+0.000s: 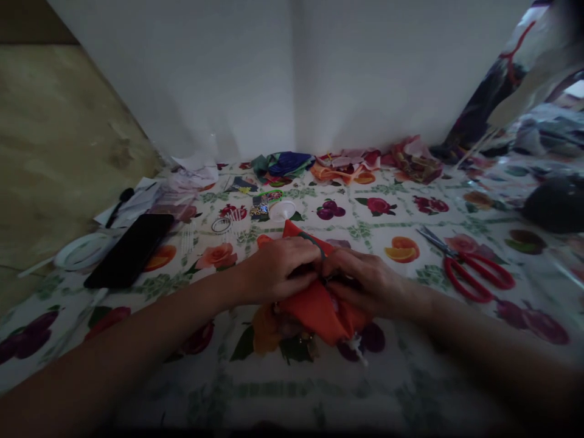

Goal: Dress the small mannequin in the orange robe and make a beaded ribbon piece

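A piece of orange-red cloth [314, 310] lies bunched over the tablecloth in front of me, with a dark green strip along its upper part. My left hand [287, 264] is closed on the cloth from the left, fingers curled in. From the right, my right hand [365, 277] pinches the same cloth, its fingertips meeting those of the left near the green strip. What lies between the fingertips is too dark to make out. White threads [358, 348] hang from the cloth's lower corner. Just beyond the cloth sits a small round white piece [283, 211].
Red-handled scissors [474, 271] lie on the right. A black phone [132, 250] and a white ring-shaped roll [84, 250] are on the left. Small packets of beads [259, 210] lie beyond my hands. Fabric scraps [292, 164] line the white wall [255, 73] at the back.
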`<action>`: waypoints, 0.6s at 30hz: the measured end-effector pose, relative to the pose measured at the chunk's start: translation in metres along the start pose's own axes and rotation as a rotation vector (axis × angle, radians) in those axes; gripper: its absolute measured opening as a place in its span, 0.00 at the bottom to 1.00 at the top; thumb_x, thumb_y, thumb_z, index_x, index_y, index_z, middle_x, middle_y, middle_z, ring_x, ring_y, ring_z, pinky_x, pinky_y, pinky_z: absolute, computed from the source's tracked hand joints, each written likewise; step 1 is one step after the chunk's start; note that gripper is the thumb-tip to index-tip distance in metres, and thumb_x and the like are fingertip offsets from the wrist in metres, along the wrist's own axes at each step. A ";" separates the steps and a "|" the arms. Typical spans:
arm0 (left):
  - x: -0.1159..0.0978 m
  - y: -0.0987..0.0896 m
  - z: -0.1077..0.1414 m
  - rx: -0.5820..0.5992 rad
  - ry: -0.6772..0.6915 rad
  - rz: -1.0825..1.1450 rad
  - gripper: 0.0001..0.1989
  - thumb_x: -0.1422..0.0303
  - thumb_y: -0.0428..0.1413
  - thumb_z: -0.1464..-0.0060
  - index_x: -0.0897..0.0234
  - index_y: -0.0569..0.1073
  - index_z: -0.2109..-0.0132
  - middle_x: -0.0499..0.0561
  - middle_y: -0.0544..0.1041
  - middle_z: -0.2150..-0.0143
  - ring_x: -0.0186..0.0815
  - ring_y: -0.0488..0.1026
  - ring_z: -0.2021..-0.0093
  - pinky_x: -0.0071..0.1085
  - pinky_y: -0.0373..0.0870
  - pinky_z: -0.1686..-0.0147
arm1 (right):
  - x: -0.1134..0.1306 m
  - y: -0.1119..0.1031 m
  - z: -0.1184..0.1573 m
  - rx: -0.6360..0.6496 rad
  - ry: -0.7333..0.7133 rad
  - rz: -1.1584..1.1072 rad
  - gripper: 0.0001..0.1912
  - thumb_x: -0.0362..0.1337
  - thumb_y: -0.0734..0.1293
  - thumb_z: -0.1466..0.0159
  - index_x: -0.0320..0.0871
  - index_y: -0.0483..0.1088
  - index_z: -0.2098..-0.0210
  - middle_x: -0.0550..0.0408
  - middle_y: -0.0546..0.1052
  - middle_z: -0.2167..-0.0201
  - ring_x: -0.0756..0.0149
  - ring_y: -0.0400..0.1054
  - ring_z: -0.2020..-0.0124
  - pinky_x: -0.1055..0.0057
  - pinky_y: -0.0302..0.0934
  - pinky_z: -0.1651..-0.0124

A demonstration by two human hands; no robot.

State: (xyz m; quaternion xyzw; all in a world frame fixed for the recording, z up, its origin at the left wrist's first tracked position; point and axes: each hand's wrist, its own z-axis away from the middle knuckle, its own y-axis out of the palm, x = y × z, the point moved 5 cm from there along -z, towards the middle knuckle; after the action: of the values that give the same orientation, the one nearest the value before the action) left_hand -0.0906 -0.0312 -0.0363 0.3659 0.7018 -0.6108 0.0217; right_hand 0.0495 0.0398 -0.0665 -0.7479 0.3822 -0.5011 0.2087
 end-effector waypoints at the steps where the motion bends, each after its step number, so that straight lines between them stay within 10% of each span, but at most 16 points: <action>1: 0.000 0.000 -0.002 0.013 -0.003 0.000 0.03 0.75 0.53 0.42 0.65 0.71 0.64 0.48 0.73 0.66 0.32 0.70 0.65 0.28 0.64 0.64 | 0.000 -0.001 0.000 0.011 0.008 -0.003 0.07 0.28 0.63 0.33 0.43 0.65 0.56 0.53 0.74 0.62 0.67 0.69 0.61 0.70 0.65 0.59; 18: 0.005 -0.002 -0.023 0.247 -0.145 0.118 0.05 0.78 0.55 0.52 0.64 0.67 0.69 0.45 0.69 0.71 0.30 0.65 0.71 0.28 0.58 0.71 | 0.004 -0.009 -0.001 0.117 0.003 -0.068 0.13 0.27 0.62 0.33 0.44 0.73 0.53 0.48 0.72 0.50 0.62 0.69 0.50 0.64 0.67 0.49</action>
State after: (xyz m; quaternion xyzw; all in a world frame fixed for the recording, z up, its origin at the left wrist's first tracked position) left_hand -0.0856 -0.0089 -0.0314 0.3613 0.5953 -0.7149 0.0631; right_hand 0.0522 0.0418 -0.0574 -0.7463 0.3268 -0.5305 0.2342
